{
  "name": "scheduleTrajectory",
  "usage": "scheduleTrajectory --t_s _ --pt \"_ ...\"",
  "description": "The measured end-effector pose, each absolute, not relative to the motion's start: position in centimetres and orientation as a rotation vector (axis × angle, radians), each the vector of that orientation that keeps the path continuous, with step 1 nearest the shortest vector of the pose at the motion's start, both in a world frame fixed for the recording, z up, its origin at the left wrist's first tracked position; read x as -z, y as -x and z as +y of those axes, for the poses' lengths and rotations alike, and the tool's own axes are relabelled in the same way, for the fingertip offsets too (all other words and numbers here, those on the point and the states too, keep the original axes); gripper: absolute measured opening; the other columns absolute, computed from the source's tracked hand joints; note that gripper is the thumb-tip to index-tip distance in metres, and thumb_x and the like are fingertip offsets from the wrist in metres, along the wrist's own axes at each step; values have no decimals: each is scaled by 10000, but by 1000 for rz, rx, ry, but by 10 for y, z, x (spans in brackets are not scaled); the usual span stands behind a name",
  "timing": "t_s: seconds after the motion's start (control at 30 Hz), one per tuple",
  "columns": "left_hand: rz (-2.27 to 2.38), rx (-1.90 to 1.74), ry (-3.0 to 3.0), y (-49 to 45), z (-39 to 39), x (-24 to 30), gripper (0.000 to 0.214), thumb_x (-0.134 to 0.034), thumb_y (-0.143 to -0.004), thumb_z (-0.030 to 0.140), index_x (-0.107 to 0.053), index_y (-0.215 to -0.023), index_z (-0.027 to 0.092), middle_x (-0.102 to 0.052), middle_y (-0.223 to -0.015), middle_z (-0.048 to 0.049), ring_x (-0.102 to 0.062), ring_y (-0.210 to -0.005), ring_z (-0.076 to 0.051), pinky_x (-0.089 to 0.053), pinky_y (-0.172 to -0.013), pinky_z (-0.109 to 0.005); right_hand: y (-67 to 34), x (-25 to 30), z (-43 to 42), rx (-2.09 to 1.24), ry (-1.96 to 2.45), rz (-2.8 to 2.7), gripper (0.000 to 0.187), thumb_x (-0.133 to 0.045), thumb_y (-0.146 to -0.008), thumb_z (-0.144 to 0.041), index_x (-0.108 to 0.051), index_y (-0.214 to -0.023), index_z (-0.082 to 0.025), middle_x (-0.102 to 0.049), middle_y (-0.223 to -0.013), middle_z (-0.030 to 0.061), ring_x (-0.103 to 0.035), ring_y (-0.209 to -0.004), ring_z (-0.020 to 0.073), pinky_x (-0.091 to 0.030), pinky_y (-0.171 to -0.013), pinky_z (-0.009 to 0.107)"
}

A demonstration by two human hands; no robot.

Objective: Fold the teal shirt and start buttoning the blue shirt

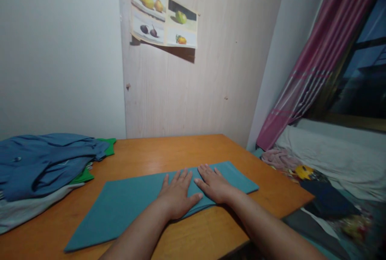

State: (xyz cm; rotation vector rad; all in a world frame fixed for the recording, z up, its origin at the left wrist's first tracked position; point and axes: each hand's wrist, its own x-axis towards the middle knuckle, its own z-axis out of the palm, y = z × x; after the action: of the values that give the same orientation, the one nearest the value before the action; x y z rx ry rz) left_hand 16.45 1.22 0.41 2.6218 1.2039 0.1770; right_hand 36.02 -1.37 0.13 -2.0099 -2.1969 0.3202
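Note:
A teal folded cloth (129, 201) lies flat in a long strip across the wooden table (193, 236). Its layers show along the near edge. Near the strip's middle, my left hand (177, 197) rests palm down on it with the fingers spread. Just to the right, my right hand (215, 183) also presses flat on the fabric, fingers stretched out. Neither hand grasps anything. The two thumbs point toward each other, a small gap between them. Both forearms cover part of the cloth's near edge.
A pile of clothes with a blue shirt (51, 159) on top lies at the table's left. Past the right edge is a bed (337, 163) with a dark blue garment (328, 199). A pink curtain (316, 59) hangs there. Fruit pictures (164, 19) hang on the wall behind.

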Motion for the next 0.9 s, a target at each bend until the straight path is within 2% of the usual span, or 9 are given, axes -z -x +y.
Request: scheduleTrajectory --t_s 0.2,0.33,0.43,0.57,0.67,0.9 --pt "1193 -308 -2601 -164 16 2 894 -262 -883 730 -220 -1567 155 -204 -1625 -107 -168 -1503 -300 -97 -1201 -578 -362 1 -11 -315 2030 -2190 831 -171 -953 -687 -200 -1574 -137 -164 -1632 98 -86 -1513 254 -33 -1204 485" --pt "1325 -445 -2563 -158 25 2 636 -214 -976 456 -340 -1520 150 -356 -1577 -107 -315 -1458 -245 -210 -1196 -486 -361 2 -11 -313 2020 -2187 833 -174 -949 -694 -198 -1576 -146 -165 -1632 96 -86 -1513 252 -28 -1204 479" --pt "1420 -410 -2624 -151 30 2 553 -257 -943 274 -469 -1442 169 -418 -1545 -111 -352 -1438 -249 -217 -1192 -466 -362 2 -11 -307 2023 -2196 835 -162 -951 -693 -201 -1575 -141 -163 -1632 99 -90 -1513 255 -36 -1204 483" --pt "1437 -309 -2672 -146 31 3 561 -286 -921 253 -476 -1443 168 -412 -1546 -124 -331 -1449 -266 -161 -1205 -488 -360 -5 -10 -319 2063 -2224 846 -178 -951 -686 -211 -1569 -110 -167 -1628 126 -100 -1509 286 -56 -1197 518" --pt "1440 -310 -2673 -147 30 5 566 -286 -922 253 -467 -1449 155 -408 -1547 -132 -329 -1450 -272 -174 -1203 -491 -350 -16 -6 -296 2041 -2229 838 -207 -954 -674 -256 -1555 -92 -180 -1621 146 -103 -1507 303 -62 -1193 536" --pt "1407 -315 -2689 -147 34 11 548 -271 -953 273 -444 -1457 149 -411 -1544 -140 -341 -1443 -281 -200 -1195 -516 -312 -10 -2 -317 1820 -2276 785 -161 -989 -602 -232 -1556 -63 -156 -1627 147 -103 -1510 265 -79 -1211 455"
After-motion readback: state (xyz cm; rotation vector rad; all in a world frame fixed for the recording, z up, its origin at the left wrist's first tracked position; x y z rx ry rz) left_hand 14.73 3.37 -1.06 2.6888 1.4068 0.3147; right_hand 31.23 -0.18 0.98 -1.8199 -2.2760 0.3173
